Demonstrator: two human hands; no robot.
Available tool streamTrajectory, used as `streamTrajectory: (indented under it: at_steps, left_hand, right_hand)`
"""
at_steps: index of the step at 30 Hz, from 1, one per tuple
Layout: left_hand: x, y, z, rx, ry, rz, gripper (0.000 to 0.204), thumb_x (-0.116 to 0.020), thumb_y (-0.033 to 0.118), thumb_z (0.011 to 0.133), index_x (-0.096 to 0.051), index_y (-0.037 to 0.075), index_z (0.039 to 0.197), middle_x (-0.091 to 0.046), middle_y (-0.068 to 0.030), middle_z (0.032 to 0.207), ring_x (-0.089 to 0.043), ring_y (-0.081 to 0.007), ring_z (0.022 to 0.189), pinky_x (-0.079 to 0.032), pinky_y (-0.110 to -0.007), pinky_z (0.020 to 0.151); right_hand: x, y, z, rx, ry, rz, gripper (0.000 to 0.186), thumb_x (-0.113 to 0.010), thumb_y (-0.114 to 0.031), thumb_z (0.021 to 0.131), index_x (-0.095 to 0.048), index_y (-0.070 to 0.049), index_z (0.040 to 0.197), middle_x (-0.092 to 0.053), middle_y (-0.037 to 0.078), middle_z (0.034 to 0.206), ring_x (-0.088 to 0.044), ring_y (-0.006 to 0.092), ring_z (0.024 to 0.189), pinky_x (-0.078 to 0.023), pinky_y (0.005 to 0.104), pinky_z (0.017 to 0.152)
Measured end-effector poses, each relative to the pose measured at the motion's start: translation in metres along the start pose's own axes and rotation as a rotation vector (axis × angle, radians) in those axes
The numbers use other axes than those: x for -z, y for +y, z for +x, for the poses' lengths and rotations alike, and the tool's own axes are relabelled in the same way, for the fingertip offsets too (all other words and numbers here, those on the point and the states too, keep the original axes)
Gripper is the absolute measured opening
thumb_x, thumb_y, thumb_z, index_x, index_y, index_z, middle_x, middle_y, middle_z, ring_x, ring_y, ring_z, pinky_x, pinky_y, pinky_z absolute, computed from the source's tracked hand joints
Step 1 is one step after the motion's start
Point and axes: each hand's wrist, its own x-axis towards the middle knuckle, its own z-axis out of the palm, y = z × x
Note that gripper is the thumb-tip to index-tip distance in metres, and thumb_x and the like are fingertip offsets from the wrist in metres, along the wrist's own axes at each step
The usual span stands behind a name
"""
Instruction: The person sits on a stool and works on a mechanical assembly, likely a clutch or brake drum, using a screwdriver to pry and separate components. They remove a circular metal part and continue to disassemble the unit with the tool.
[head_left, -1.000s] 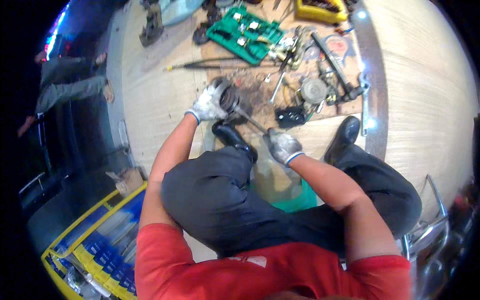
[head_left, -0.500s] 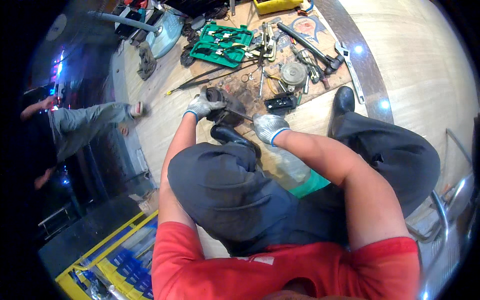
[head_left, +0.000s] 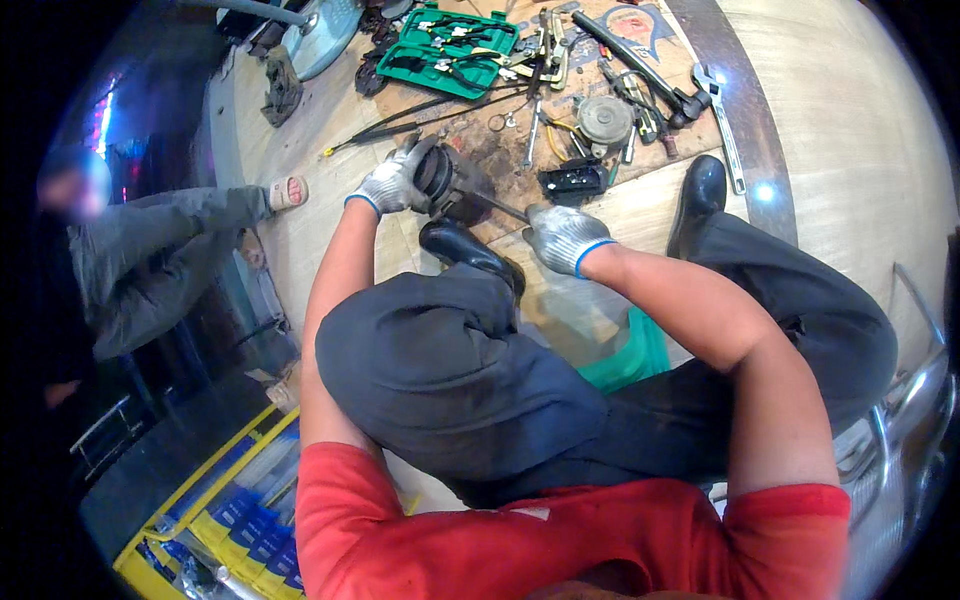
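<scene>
My left hand (head_left: 392, 182), in a grey-white work glove with a blue cuff, is wrapped round the end of a dark, grimy cylindrical part (head_left: 468, 192). That part lies on its side at the edge of a stained board, just beyond my black shoe (head_left: 470, 253). My right hand (head_left: 562, 238), gloved the same way, is closed round one end of a thin metal rod-like tool (head_left: 500, 206). The tool's other end meets the cylindrical part; its tip and grip are hidden. Near my right hand lies a black rectangular piece (head_left: 573, 182).
On the stained board (head_left: 400, 100) lie a green case (head_left: 448, 52) of pliers, a hammer (head_left: 640, 70), a round metal cover (head_left: 605, 120) and black cables (head_left: 420, 122). An adjustable wrench (head_left: 722, 130) lies to the right. A person (head_left: 170, 260) is at the left; yellow-framed shelving (head_left: 200, 480) stands lower left.
The whole view has shifted slightly. My right hand sits a little farther right with the tool, and my left fingers have moved over the cylindrical part's end. The person at the left has moved.
</scene>
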Motion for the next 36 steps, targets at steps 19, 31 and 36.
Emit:
streamTrajectory:
  at_steps: [19,31,36]
  left_hand:
    - [-0.014,-0.026,-0.001,0.093,0.03,-0.244,0.123,-0.081,0.038,0.056,-0.022,0.01,0.16,-0.046,-0.0307,0.146,-0.051,-0.0412,0.133,-0.043,-0.04,0.111]
    - [-0.017,-0.027,0.002,0.09,0.035,-0.252,0.122,-0.082,0.036,0.055,-0.023,0.01,0.16,-0.045,-0.0293,0.148,-0.05,-0.0423,0.133,-0.044,-0.04,0.11]
    - [-0.017,-0.025,0.001,0.084,0.043,-0.269,0.122,-0.082,0.034,0.055,-0.023,0.01,0.16,-0.044,-0.03,0.148,-0.049,-0.042,0.134,-0.044,-0.04,0.11]
  right_hand:
    - [-0.001,-0.015,0.016,-0.004,-0.061,-0.062,0.034,-0.053,-0.031,0.098,-0.064,-0.001,0.111,-0.071,0.026,0.101,-0.07,0.0432,0.095,-0.054,0.0545,0.083]
    - [-0.009,-0.008,0.019,0.014,-0.035,-0.047,0.034,-0.053,-0.031,0.098,-0.062,0.0,0.108,-0.071,0.027,0.096,-0.07,0.0437,0.093,-0.054,0.0554,0.08]
    - [-0.01,-0.007,0.018,0.012,-0.038,-0.029,0.034,-0.052,-0.031,0.098,-0.061,0.0,0.108,-0.071,0.028,0.097,-0.069,0.0444,0.094,-0.053,0.0559,0.081]
